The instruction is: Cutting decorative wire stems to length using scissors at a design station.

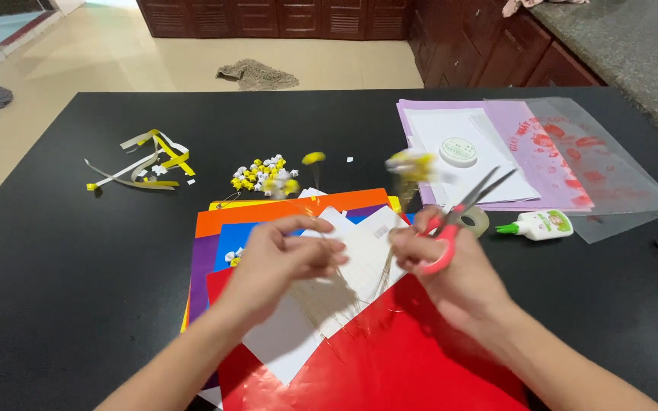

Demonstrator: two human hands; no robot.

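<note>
Left hand: left hand [279, 255], centre of frame, fingers curled narrow, pinching a bundle of thin wire stems [333, 293] that fan downward between both hands.
Right hand: right hand [451, 278], right of centre, fingers closed through the handles of red scissors [458, 217]; blades part open, pointing to the upper right.
Stems: the tops carry small yellow flower heads [413, 165], blurred, above the right hand; one more yellow head [314, 158] stands just left of them.
Under the hands: stack of coloured paper sheets [390, 365], red on top, orange, blue and purple beneath, with a white sheet [359, 251] on it.
Table: black table [62, 274] fills the frame.
Upper left: paper strips [146, 161], yellow and grey, loosely curled.
Upper centre: pile of small yellow and white paper stars [262, 175].
Upper right: purple and white sheets [466, 156] under a clear plastic sleeve [611, 175]; white spool [458, 151] on them.
Right of scissors: clear tape roll [478, 222]; glue bottle [538, 225], white with green cap, lying on its side.
</note>
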